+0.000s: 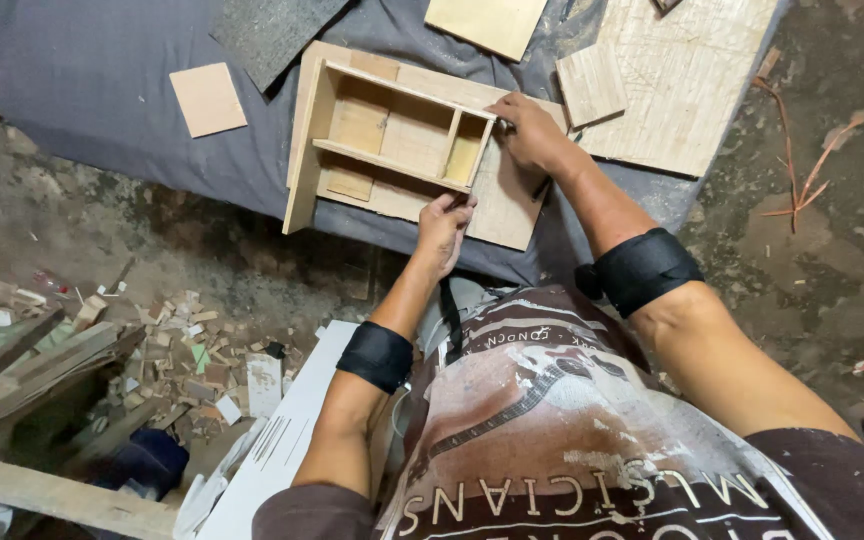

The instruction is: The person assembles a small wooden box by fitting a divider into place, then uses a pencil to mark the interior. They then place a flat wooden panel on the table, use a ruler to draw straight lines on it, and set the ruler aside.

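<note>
Plywood frame [392, 140] lies on the grey cloth [102, 90] straight ahead of you in the head view, a shallow open box of pale strips sitting on a flat backing board [507, 205]. It is turned at a slant, its long left wall running down toward you and its inner cross strip and short divider forming compartments.

Your left hand [444, 228] comes up from below and meets the near edge of the frame. Its fingers [455, 203] are curled together, tips pressed against the near strip where the backing board begins; you cannot tell whether the thumb is under the board. The frame lies just beyond and above those fingertips, touching them.

Your right hand [532, 135] rests on the frame's right end. Its fingers [500, 107] are held close and bent, tips pinching or pressing the top right corner where the far strip meets the end wall; which it is stays unclear. The frame extends to the left of that hand, and the palm lies over the backing board.

Both of your forearms carry black bands.

Around the frame on the cloth: a small square panel [208, 98] well to the left, a dark gritty sheet [272, 30] beyond it, a pale panel [487, 22] at the top edge, a small rough board [592, 85] just beside your right hand, resting on a large pale sheet [687, 80]. Wood offcuts [192, 365] litter the dirt floor at lower left, near some planks [22, 365].
</note>
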